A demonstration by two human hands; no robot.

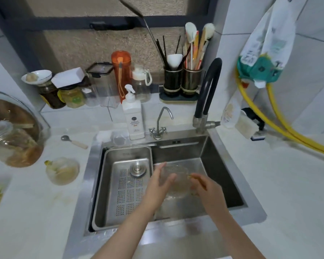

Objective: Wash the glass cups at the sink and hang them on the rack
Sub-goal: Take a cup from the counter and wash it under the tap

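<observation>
A person is washing a glass cup point(174, 181) low in the middle of the frame, down inside the steel sink point(223, 165). The cup is see-through and looks a bit blurry, so its exact shape is hard to make out.

The left hand point(158, 186) is wrapped around the left side of the cup, with the thumb over the front and the fingers reaching up behind it. The right hand point(207, 189) is at the right side of the cup, with its fingers bent at the rim. It seems to pinch something small and yellowish there, but I cannot tell if that is a scrubber or part of the cup.

Glass is hard and does not bend, and it will break if it bumps the steel. Wet glass is also slippery, I think, and more so with soap from the white soap bottle point(133, 116) above the sink. The cup looks light enough for one hand. The safest hold is probably around the round side with the whole hand, not just by the thin rim.

To the left in the sink sits a metal drain tray point(120, 193) with holes. The black tap point(208, 94) curves up at the upper right of the sink. No rack shows here.
</observation>
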